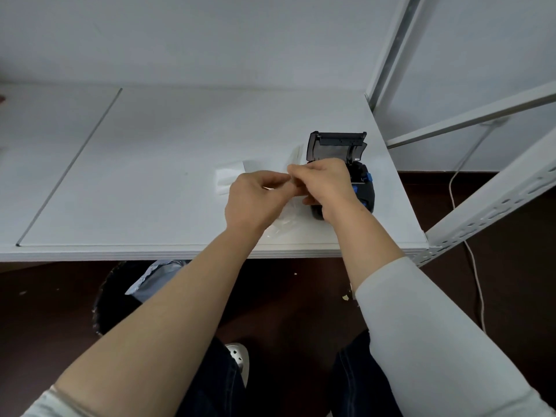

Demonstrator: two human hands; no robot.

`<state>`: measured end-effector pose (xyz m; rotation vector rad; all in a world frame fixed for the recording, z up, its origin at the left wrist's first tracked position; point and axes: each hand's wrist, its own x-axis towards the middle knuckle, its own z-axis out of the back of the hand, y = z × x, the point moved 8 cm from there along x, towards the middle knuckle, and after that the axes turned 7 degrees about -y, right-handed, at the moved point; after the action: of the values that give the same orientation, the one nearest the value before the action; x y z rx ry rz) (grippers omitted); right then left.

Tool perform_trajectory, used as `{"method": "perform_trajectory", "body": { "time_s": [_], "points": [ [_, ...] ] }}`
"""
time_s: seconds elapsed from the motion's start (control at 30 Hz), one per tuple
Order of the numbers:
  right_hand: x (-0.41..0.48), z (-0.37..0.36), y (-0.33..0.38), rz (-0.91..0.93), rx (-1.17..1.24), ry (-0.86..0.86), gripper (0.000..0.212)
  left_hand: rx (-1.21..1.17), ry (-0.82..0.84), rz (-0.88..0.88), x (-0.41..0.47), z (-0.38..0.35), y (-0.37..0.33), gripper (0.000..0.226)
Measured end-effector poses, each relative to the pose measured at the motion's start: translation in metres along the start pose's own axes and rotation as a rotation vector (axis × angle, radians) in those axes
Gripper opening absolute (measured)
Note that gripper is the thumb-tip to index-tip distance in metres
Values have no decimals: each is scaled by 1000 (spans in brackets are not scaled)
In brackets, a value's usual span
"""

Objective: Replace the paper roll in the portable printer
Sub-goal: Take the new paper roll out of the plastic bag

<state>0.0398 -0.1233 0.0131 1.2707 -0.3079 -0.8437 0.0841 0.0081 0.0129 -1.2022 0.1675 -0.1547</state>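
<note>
A small black portable printer (359, 176) with blue buttons stands near the right end of the white table (156, 176), its lid (335, 145) raised upright. My left hand (255, 197) and my right hand (325, 185) meet just left of the printer, fingertips pinched together on a clear plastic wrapper (285, 218) that hangs down to the table. What the wrapper holds is hidden by my fingers. My right hand covers the printer's front left part.
White paper pieces (230, 179) lie left of my hands, another white strip (296, 156) behind them. A white metal shelf frame (481, 115) rises at the right. A dark bin (120, 296) sits under the table's front edge. A white cable (469, 251) trails over the dark floor.
</note>
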Motion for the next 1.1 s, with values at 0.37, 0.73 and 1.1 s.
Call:
{"method": "perform_trajectory", "body": {
  "time_s": [0.37, 0.73, 1.1],
  "points": [
    [2, 1, -4, -14, 22, 95, 11, -185, -52, 88, 6, 0, 3, 20],
    [1, 3, -1, 41, 28, 112, 17, -131, 46, 89, 18, -8, -2, 17],
    [6, 19, -1, 6, 115, 17, 18, -175, -83, 160, 33, 7, 10, 31]
  ]
}}
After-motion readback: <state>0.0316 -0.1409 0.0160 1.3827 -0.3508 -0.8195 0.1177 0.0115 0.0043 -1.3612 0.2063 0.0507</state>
